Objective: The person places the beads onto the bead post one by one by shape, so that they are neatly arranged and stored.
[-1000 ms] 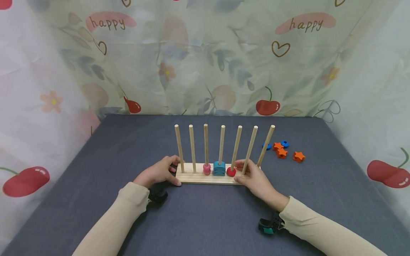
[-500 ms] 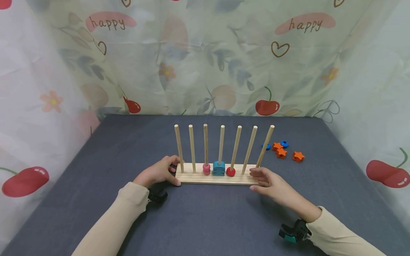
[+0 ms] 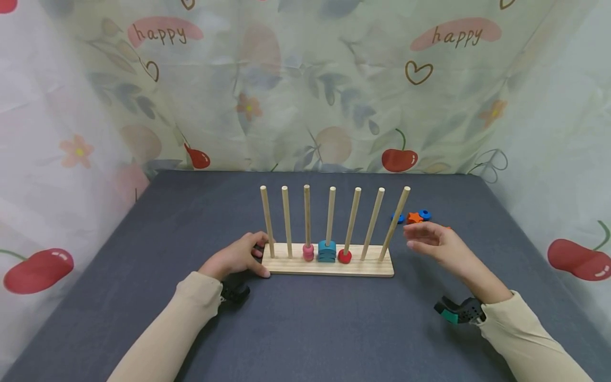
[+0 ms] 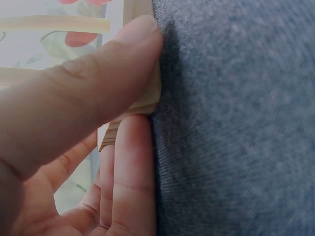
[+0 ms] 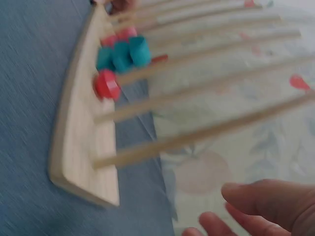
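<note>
A wooden peg board with several upright pegs stands mid-table. My left hand grips its left end; in the left wrist view the thumb lies along the board's edge and the fingers bend at its end. One peg carries pink beads, the one beside it stacked teal pieces, and another a red bead. To the right of the board, my right hand hovers with relaxed fingers, holding nothing. It partly hides the loose pieces behind it.
Behind the right hand lie an orange star bead and blue beads on the dark cloth table. A printed curtain hangs along the back and sides.
My right hand has left the board's right end and moved right and away toward the loose beads, now covering some orange stars. The left hand and the board have stayed put.
</note>
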A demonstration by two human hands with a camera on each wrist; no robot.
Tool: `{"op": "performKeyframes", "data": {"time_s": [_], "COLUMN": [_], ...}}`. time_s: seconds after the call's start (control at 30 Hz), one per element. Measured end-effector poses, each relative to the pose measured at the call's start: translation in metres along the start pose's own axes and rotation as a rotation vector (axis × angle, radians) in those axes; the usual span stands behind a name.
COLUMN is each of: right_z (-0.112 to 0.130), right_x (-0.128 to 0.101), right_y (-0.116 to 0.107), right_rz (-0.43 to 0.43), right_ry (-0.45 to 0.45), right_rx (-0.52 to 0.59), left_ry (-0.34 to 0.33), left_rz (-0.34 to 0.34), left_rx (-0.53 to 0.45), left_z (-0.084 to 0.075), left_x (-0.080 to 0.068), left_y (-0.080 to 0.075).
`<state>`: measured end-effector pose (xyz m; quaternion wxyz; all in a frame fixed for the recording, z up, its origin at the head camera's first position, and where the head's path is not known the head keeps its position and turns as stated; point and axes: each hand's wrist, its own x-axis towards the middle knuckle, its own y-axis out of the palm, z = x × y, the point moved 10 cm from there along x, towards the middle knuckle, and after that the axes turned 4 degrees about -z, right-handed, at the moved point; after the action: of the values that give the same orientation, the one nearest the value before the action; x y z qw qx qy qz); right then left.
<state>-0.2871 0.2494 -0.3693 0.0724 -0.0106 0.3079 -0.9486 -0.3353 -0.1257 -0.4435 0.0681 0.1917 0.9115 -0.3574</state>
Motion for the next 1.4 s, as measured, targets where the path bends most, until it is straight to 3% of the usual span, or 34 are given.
{"op": "performKeyframes", "data": {"time_s": [0.3, 0.47, 1.03, 1.4], "right_z": [-0.030, -0.052, -0.098, -0.106], "right_x": [0.032, 0.051, 0.088, 0.095], "right_y": [-0.047, -0.062, -0.055, -0.051], "right_rz": [-0.228, -0.269, -0.054, -0.004], "right_ry": [0.095, 0.136, 0.296, 0.311], "right_rx": [-0.024, -0.017, 0.003, -0.046], "left_ry": [0.019, 0.022, -0.008, -0.017], "left_rz": [0.001, 0.005, 0.006, 0.014], "left_rx": [-0.010, -0.006, 0.001, 0.009], "left_z": [-0.003, -0.002, 0.002, 0.001], "left_x": [-0.002, -0.002, 0.000, 0.000], "left_y": [0.000, 0.001, 0.001, 0.001]}}
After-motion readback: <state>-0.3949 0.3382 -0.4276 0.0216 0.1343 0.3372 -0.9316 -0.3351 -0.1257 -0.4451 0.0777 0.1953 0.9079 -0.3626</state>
